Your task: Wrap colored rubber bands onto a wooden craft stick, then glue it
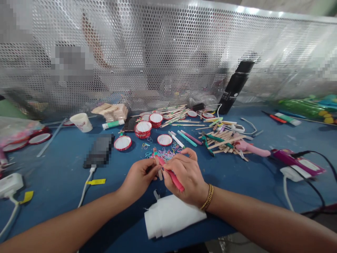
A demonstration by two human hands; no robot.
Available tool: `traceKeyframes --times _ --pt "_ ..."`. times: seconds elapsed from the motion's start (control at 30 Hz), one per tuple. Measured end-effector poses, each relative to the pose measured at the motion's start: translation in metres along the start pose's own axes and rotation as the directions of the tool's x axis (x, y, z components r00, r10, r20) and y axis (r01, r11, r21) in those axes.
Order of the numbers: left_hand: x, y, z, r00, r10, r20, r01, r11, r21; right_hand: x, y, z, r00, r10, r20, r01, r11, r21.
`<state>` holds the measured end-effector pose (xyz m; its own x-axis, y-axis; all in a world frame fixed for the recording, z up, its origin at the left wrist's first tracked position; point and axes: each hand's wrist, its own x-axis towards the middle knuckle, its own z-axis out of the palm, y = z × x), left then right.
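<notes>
My left hand (139, 177) pinches a short wooden craft stick (157, 164) with coloured marks, held upright over the blue table (63, 175). My right hand (185, 177) grips a pink marker pen (172, 175), its tip pressed against the stick. Both hands meet at the middle of the table, just above a folded white cloth (171, 216). A gold bracelet (208, 197) sits on my right wrist. A small heap of coloured rubber bands (164, 154) lies just beyond my fingers.
Red-rimmed round lids (143, 128), loose markers (187, 138) and a pile of wooden sticks (226, 142) crowd the far middle. A phone on a cable (98, 151) lies left, a paper cup (82, 122) behind it. A black bottle (234, 88) leans on the perforated metal screen. Pink tools (297, 161) and cables lie right.
</notes>
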<state>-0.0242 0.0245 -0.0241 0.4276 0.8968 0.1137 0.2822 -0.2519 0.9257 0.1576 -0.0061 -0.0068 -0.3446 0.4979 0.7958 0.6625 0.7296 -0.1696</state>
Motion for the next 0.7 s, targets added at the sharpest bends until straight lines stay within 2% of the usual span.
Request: traceKeyframes --times 0.7 --pt "0.0002 -0.0013 -0.0004 1.0 0.006 -0.007 -0.006 0.999 0.042 0.0001 -0.001 -0.001 0.999 -0.013 -0.03 0.014 1.0 0.011"
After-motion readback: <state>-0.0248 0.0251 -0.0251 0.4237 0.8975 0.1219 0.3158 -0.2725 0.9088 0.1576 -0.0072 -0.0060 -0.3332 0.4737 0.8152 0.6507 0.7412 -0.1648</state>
